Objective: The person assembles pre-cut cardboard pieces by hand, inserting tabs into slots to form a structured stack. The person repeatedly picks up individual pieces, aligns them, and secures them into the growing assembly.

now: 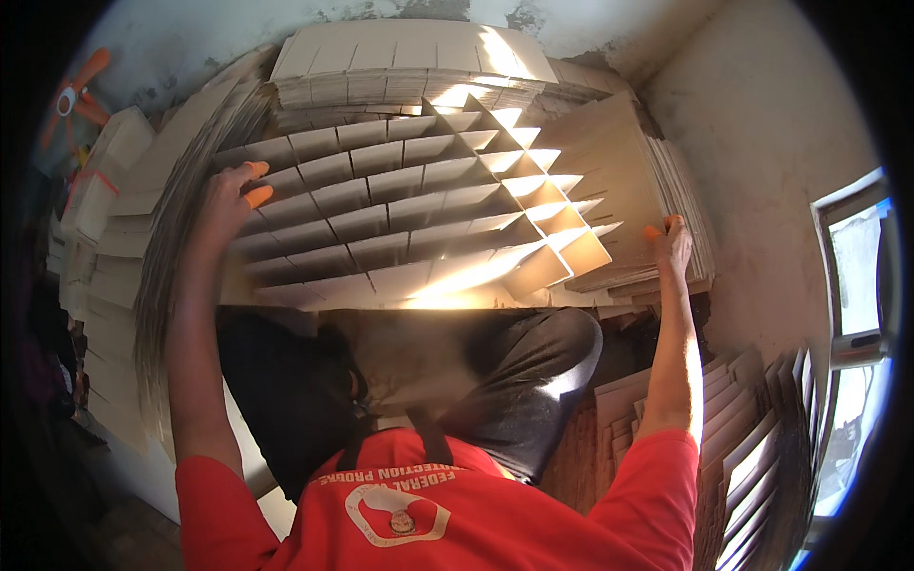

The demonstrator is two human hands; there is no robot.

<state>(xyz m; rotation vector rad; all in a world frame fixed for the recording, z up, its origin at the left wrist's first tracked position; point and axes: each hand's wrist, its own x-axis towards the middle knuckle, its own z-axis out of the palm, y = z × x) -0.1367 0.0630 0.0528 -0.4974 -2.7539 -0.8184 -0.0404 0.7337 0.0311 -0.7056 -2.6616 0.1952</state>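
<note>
In front of my lap lies a cardboard divider grid (400,195), made of several long slotted strips. Two crossing strips (533,195) are fitted into it towards its right end. At the grid's left ends is my left hand (228,200), its thumb and forefinger apart in orange finger covers. I see nothing held between them. Over on the right, my right hand (674,249) has its fingers, also orange-tipped, closed at the edge of a stack of cardboard sheets (681,200). It seems to pinch a sheet there, though the grip is small in view.
Slotted cardboard sheets (409,52) are piled behind the grid. More strips (190,171) stand in a stack to the left, and others (752,438) lean at the lower right. An orange-bladed fan (67,100) is at the far left, a window (862,257) at the right.
</note>
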